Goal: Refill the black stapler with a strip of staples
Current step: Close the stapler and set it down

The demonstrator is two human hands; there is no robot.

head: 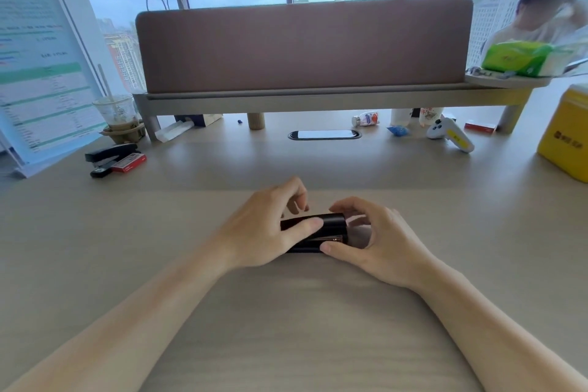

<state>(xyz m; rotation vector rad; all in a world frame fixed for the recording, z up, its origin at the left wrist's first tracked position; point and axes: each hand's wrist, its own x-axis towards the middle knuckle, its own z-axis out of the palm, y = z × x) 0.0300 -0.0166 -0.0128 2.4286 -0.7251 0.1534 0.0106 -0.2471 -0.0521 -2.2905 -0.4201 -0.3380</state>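
Note:
A black stapler (331,226) lies on the wooden desk (286,312) in the middle of the head view, its long side across me. My left hand (257,232) grips its left half, thumb pressed on the top. My right hand (378,245) holds the right end, thumb at the lower front edge and fingers curled over the far side. A thin coppery strip of staples (334,238) shows in the gap between the stapler's top and base. Both hands hide much of the stapler's body.
A second black stapler (109,154) and a red staple box (129,162) sit at the far left. An iced drink cup (117,114), a desk divider (302,48), a white controller (448,135) and a yellow box (566,143) line the back. A person sits at the far right.

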